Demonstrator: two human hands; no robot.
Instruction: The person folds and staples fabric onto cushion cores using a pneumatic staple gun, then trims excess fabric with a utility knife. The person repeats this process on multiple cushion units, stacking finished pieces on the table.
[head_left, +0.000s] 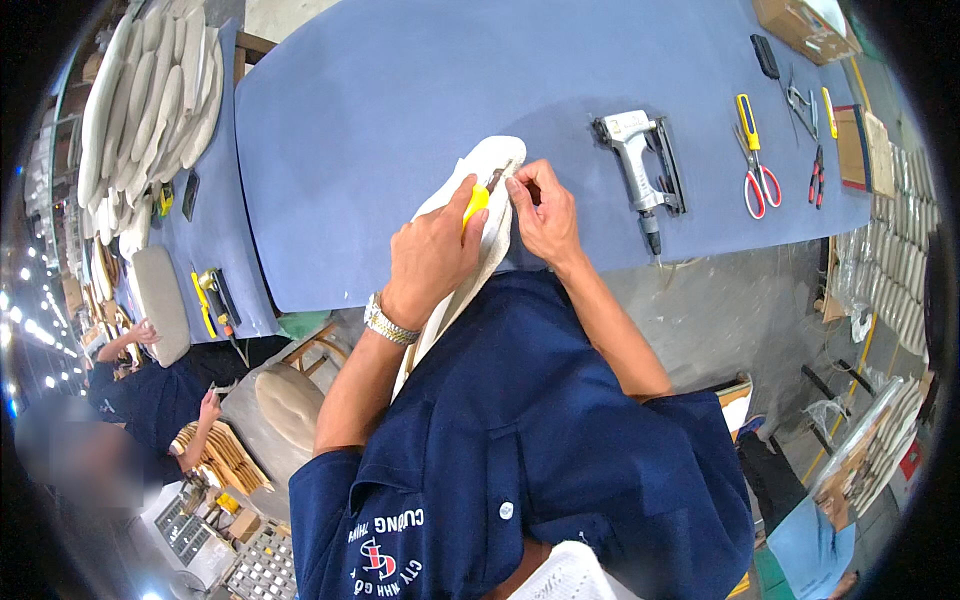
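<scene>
Wearing a navy shirt, a person is working with two bare hands at a blue surface [400, 90]. A long, cream padded piece [503, 150] is lying at a slant in front of the torso, its rounded far end resting on the surface and its near end extending past the edge. The left hand [435, 248], with a metal wristwatch [390, 320] below it, is curling around a yellow-handled tool [477, 203] and is pressing against the piece. The right hand [546, 212] is bending its thumb and forefinger close together at the piece's right edge, beside the tool's tip; whether they are pinching the cloth, I cannot tell. To the right, a silver staple gun [632, 165] is lying near the right hand, and farther along, scissors [751, 150] with red-and-white finger loops are lying open. At far left, a co-worker's hand [146, 331] is touching a beige cushion [160, 300].
</scene>
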